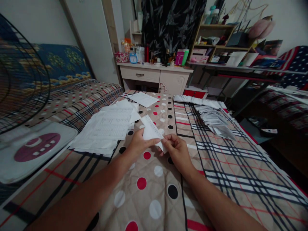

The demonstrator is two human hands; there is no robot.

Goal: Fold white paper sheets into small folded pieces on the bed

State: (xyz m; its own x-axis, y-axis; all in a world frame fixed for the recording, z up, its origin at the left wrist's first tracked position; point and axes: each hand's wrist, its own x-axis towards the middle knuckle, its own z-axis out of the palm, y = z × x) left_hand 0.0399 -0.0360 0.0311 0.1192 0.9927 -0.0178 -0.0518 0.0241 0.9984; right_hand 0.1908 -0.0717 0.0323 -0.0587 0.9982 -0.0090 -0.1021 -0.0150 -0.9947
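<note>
Bedspread (pixel 154 189) in beige, with polka dots down the middle and plaid bands at the sides, fills most of the view. Beyond its far edge stands a pale dresser (pixel 176 80) with bottles and boxes along its top, and behind that hangs a dark curtain (pixel 173 25) with a leafy pattern. A fan (pixel 24 73) cuts into the left edge. On the left of the bedspread lies an overlapping pile of printed sheets (pixel 103 125); on the right, thin folded papers (pixel 213 120) lie fanned in a row. A single sheet (pixel 144 99) rests past the pile, towards the dresser. Near the middle, the left hand (pixel 139 143) has its grip around a folded white slip (pixel 150 130), thumb on top, while the right hand (pixel 177 150) pinches its lower right corner. The slip is held above the dotted strip, between both hands, print along one edge.
</note>
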